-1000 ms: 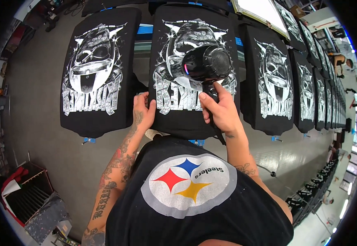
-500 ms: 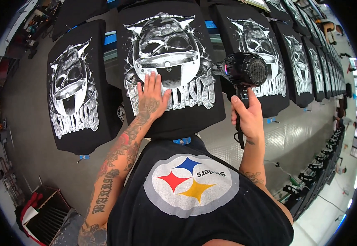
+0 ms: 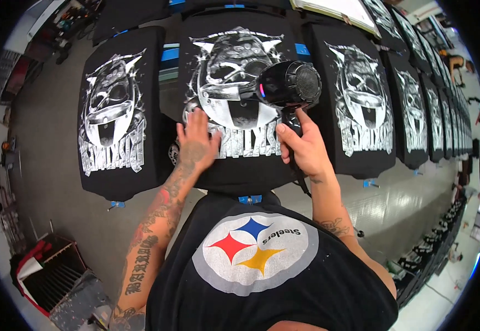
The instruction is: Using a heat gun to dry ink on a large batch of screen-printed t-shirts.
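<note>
In front of me a black T-shirt (image 3: pixel 234 174) with a white skull print is stretched over a flat board. My left hand (image 3: pixel 197 140) is at the lower left of the print, fingers spread and holding nothing; whether it touches the cloth I cannot tell. My right hand (image 3: pixel 306 146) is wrapped round the handle of a black hair dryer (image 3: pixel 289 84). The dryer hangs over the right half of the print, its nozzle pointing left across the shirt and its round grille facing right. Its cord drops below the hand.
Printed black shirts on boards stand on both sides: one at the left (image 3: pixel 113 124), one at the right (image 3: pixel 358 99), and a long row beyond. A framed screen (image 3: pixel 339 14) lies at the far right. A dark crate (image 3: pixel 52 276) stands low on the left. Other people are at the far right.
The hair dryer has moved left, from beside the shirt's right edge to over its print. My left hand has slid left and down from the middle of the print. My view has shifted slightly.
</note>
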Demonstrator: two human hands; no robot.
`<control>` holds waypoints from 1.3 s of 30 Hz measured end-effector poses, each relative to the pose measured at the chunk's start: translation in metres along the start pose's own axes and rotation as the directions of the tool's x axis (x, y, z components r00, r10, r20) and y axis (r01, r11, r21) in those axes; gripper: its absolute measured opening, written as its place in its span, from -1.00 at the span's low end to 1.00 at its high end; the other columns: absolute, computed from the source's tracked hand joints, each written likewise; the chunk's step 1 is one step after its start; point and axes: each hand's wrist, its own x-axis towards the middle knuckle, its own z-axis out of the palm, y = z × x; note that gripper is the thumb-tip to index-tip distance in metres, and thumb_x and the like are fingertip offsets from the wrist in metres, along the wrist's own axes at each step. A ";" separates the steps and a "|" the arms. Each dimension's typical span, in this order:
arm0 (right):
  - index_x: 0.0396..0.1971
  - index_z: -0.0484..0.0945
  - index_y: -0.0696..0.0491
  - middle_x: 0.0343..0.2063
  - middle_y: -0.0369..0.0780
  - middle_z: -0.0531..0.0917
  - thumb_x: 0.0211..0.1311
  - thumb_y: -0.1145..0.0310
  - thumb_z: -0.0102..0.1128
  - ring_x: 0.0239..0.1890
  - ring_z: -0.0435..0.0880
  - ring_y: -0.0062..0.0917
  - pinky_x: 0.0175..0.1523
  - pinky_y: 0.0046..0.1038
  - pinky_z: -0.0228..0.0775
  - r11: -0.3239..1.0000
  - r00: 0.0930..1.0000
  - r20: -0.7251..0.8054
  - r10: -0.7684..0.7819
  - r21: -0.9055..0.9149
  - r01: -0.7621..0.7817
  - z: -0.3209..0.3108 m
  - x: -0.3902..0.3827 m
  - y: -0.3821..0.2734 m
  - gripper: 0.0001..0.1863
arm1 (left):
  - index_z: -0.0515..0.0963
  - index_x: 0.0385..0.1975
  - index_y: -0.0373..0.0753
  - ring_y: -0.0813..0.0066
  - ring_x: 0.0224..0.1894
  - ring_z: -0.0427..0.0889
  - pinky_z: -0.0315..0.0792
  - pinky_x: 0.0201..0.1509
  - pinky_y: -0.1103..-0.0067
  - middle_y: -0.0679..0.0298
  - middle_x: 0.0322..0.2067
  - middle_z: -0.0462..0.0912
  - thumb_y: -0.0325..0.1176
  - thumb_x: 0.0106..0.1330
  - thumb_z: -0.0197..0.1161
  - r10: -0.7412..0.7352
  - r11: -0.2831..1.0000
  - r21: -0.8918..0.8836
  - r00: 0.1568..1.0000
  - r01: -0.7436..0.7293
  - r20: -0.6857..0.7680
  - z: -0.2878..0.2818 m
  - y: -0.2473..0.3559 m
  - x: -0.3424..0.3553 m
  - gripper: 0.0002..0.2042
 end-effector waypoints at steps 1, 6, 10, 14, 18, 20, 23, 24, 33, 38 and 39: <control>0.34 0.30 0.24 -0.58 -0.38 0.52 0.41 0.23 0.34 -0.65 0.48 -0.75 -0.55 -0.60 0.38 0.999 0.997 0.076 0.001 0.033 -0.003 0.004 0.005 0.003 -0.34 | 0.17 0.50 -0.34 0.05 0.59 0.05 -0.14 0.58 -0.06 0.02 0.56 0.08 0.11 0.50 0.06 0.051 0.999 -0.015 0.999 -0.051 0.015 -0.001 0.011 -0.011 -0.24; 0.33 0.31 0.28 -0.55 -0.36 0.53 0.40 0.19 0.35 -0.64 0.48 -0.73 -0.56 -0.60 0.38 0.998 0.968 0.248 0.047 -0.058 -0.034 0.052 0.014 0.005 -0.32 | 0.26 0.45 -0.33 0.09 0.57 0.13 -0.08 0.59 0.01 0.04 0.49 0.23 -0.02 0.41 0.23 0.142 0.968 -0.207 0.990 -0.141 -0.014 -0.011 0.037 -0.059 -0.29; 0.33 0.32 0.26 -0.52 -0.36 0.54 0.40 0.22 0.34 -0.62 0.48 -0.73 -0.55 -0.60 0.38 0.993 0.944 0.313 0.102 -0.094 -0.076 0.071 0.004 0.000 -0.35 | 0.28 0.44 -0.34 0.09 0.57 0.13 -0.08 0.59 0.02 0.04 0.50 0.22 -0.01 0.42 0.22 0.051 0.981 -0.184 0.999 -0.052 -0.009 -0.019 0.001 -0.069 -0.29; 0.40 0.23 0.25 -0.52 -0.33 0.53 0.40 0.28 0.33 -0.63 0.47 -0.72 -0.57 -0.59 0.36 0.988 0.981 0.130 0.146 -0.074 -0.137 0.058 -0.019 -0.002 -0.29 | 0.23 0.46 -0.38 0.04 0.57 0.11 -0.07 0.58 0.02 0.00 0.51 0.18 -0.03 0.46 0.17 -0.019 0.991 -0.135 0.996 0.007 -0.085 -0.015 -0.043 -0.071 -0.29; 0.42 0.21 0.22 -0.52 -0.33 0.52 0.43 0.34 0.29 -0.64 0.46 -0.70 -0.58 -0.59 0.33 0.996 0.978 -0.196 0.068 -0.047 -0.078 0.036 -0.057 0.002 -0.32 | 0.16 0.48 -0.41 -0.03 0.57 0.09 -0.03 0.58 0.06 -0.09 0.53 0.09 -0.05 0.51 0.12 -0.026 0.957 -0.289 0.999 0.013 -0.040 -0.006 -0.056 -0.065 -0.30; 0.26 0.37 0.15 -0.51 -0.34 0.53 0.44 0.34 0.28 -0.64 0.46 -0.71 -0.58 -0.60 0.34 0.991 0.959 -0.282 -0.012 -0.128 -0.026 0.026 -0.076 0.005 -0.51 | 0.17 0.47 -0.42 -0.07 0.56 0.10 0.00 0.56 0.05 -0.12 0.53 0.08 -0.05 0.50 0.13 -0.020 0.938 -0.346 0.999 0.004 -0.045 -0.006 -0.055 -0.062 -0.30; 0.19 0.41 0.13 -0.51 -0.34 0.53 0.44 0.32 0.26 -0.65 0.46 -0.70 -0.59 -0.60 0.33 0.979 0.930 -0.364 -0.055 -0.205 -0.023 0.034 -0.101 0.014 -0.58 | 0.20 0.44 -0.46 -0.16 0.51 0.17 0.11 0.52 0.06 -0.20 0.49 0.11 -0.10 0.48 0.19 -0.018 0.914 -0.405 0.997 -0.014 -0.076 -0.008 -0.057 -0.062 -0.31; 0.19 0.39 0.12 -0.51 -0.33 0.52 0.45 0.32 0.25 -0.66 0.46 -0.68 -0.59 -0.60 0.33 0.972 0.925 -0.377 -0.058 -0.233 -0.034 0.040 -0.107 0.017 -0.58 | 0.21 0.43 -0.47 -0.13 0.52 0.17 0.12 0.52 0.08 -0.18 0.50 0.12 -0.09 0.48 0.17 -0.005 0.896 -0.444 0.997 -0.028 -0.074 -0.008 -0.060 -0.065 -0.31; 0.23 0.36 0.17 -0.50 -0.31 0.54 0.41 0.32 0.30 -0.64 0.49 -0.67 -0.58 -0.57 0.37 0.994 0.996 -0.065 0.055 -0.092 -0.061 0.121 -0.083 0.023 -0.50 | 0.34 0.32 -0.49 -0.16 0.35 0.41 0.32 0.44 0.22 -0.20 0.29 0.43 -0.20 0.47 0.21 0.020 0.732 -0.674 0.992 -0.102 -0.128 -0.038 -0.088 -0.101 -0.43; 0.36 0.30 0.19 -0.50 -0.35 0.56 0.38 0.35 0.32 -0.63 0.47 -0.74 -0.56 -0.61 0.38 0.988 0.998 0.007 0.057 -0.147 -0.056 0.153 -0.042 0.004 -0.37 | 0.45 0.22 -0.40 -0.09 0.18 0.55 0.43 0.29 0.26 -0.13 0.14 0.55 -0.30 0.44 0.24 -0.161 0.707 -0.707 0.966 -0.032 -0.204 -0.070 -0.115 -0.109 -0.56; 0.39 0.27 0.19 -0.51 -0.35 0.56 0.38 0.34 0.32 -0.63 0.48 -0.72 -0.55 -0.58 0.39 0.988 0.993 0.069 0.094 -0.132 -0.084 0.153 -0.031 0.006 -0.33 | 0.52 0.13 -0.36 -0.02 0.07 0.61 0.51 0.18 0.31 -0.06 0.07 0.59 -0.34 0.41 0.26 -0.205 0.720 -0.693 0.943 -0.037 -0.263 -0.074 -0.121 -0.108 -0.64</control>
